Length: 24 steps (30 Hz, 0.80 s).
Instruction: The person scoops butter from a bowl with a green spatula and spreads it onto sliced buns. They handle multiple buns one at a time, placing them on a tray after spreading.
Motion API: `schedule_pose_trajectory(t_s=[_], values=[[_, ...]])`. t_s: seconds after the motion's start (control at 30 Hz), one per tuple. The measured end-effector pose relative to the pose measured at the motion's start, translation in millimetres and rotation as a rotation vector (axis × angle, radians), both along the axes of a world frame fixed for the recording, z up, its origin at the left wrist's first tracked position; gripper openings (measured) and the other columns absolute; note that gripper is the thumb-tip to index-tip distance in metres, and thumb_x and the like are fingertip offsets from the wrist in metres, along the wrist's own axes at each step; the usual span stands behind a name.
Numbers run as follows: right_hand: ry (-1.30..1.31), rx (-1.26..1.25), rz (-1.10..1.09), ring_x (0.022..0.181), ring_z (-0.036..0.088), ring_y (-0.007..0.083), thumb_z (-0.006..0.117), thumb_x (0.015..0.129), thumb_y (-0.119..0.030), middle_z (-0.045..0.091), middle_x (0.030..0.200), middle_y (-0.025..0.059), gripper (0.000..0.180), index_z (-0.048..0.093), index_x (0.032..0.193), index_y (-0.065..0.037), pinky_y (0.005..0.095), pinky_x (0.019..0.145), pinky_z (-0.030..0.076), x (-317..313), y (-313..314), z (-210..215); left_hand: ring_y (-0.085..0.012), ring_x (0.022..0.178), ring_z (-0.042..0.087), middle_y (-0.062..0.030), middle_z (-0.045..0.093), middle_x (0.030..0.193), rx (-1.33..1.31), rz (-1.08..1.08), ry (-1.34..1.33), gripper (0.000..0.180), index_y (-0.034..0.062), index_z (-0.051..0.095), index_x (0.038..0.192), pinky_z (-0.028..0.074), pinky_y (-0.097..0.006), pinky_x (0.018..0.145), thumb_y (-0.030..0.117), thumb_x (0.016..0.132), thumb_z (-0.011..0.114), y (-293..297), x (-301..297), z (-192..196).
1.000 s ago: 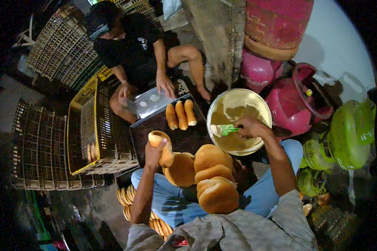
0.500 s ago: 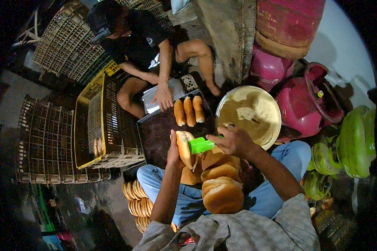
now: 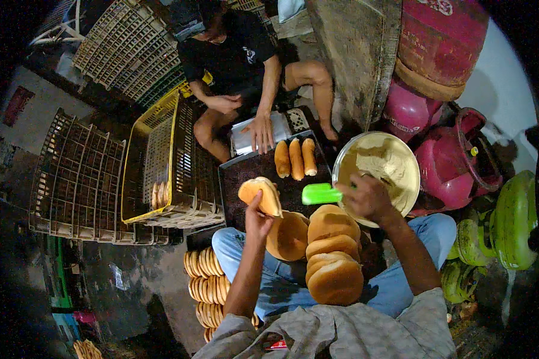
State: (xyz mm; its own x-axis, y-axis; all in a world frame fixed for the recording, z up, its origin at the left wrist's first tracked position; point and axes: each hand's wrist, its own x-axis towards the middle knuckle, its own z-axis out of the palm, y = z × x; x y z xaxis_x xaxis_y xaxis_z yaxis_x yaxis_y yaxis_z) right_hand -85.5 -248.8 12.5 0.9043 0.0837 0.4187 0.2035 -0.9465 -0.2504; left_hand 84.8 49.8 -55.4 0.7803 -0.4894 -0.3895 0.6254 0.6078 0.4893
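Note:
My left hand (image 3: 259, 220) grips a round bread bun (image 3: 260, 195) that stands on edge above the dark tray (image 3: 245, 182). In my right hand (image 3: 369, 197) is a bright green spatula (image 3: 321, 194), its flat blade pointing left, apart from the bun. A large round tub of pale cream (image 3: 374, 161) stands just beyond my right hand. Several golden buns (image 3: 334, 278) lie in a row at my lap, with another bun (image 3: 288, 236) beside them under my left wrist. Three long rolls (image 3: 296, 158) lie side by side at the tray's far end.
Across from me a person (image 3: 233, 66) sits with one hand on a clear plastic sheet (image 3: 245, 137). A yellow-rimmed crate (image 3: 132, 179) stands left; stacked buns (image 3: 206, 290) lie beside my left leg. Pink gas cylinders (image 3: 443, 155) and green ones (image 3: 509, 221) line the right.
The green spatula has drawn away from the bun toward the right. My left hand has tilted the bun over. The other person's one hand has lifted off the sheet. The view has shifted.

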Motion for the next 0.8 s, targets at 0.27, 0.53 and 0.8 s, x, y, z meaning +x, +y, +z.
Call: schedule_pose_trajectory(t_s=[0.27,0.53,0.8], values=[[0.107,0.216,-0.25,0.081,0.06,0.0327,0.065,0.082,-0.012,0.057,0.084,0.0123,0.036,0.072,0.117,-0.013,0.0441,0.076,0.049,-1,-52,1,-0.028,0.109,0.066,-0.0115,0.067,0.122,1.012,-0.266,-0.951,0.046,0.012,0.057,0.127,0.054,-0.042,0.09,0.006,0.083,0.068,6,88,-70],[0.08,0.238,-0.235,0.088,0.063,0.0347,0.067,0.087,-0.02,0.062,0.094,0.0143,0.032,0.071,0.119,-0.017,0.0463,0.078,0.052,-6,-64,-14,-0.029,0.11,0.067,-0.0095,0.072,0.114,1.97,-1.472,-1.983,0.028,0.0218,0.074,0.112,0.042,-0.056,0.096,0.03,0.086,0.067,-70,79,-103],[0.162,0.234,-0.292,0.095,0.064,0.0382,0.067,0.087,-0.021,0.065,0.1,0.0183,0.031,0.071,0.117,-0.015,0.0466,0.084,0.054,-9,-82,-24,-0.032,0.102,0.064,-0.0149,0.067,0.112,1.427,-0.986,-0.851,0.044,0.0068,0.064,0.119,0.05,-0.046,0.083,0.031,0.084,0.074,-39,177,-65]])
